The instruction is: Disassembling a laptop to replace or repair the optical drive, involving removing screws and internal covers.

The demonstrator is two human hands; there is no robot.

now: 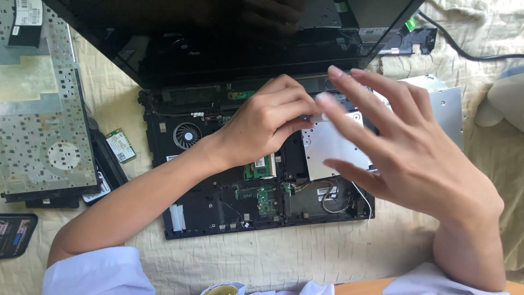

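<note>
An opened black laptop base (207, 210) lies on a cream cloth, its fan (186, 135) and green circuit boards (266, 201) exposed. The dark screen (229, 38) stands tilted back behind it. My left hand (267, 123) rests over the middle of the base, fingers curled on a small whitish object near the silver drive (327, 147). What that object is cannot be made out. My right hand (404, 147) hovers over the silver drive with fingers spread and blurred, holding nothing.
A removed keyboard panel (43, 109) lies upside down at the left, with a small green card (120, 145) beside it. A silver metal plate (447, 109) sits at the right. A black cable (464, 52) runs across the top right. A dark device (16, 235) lies at the lower left.
</note>
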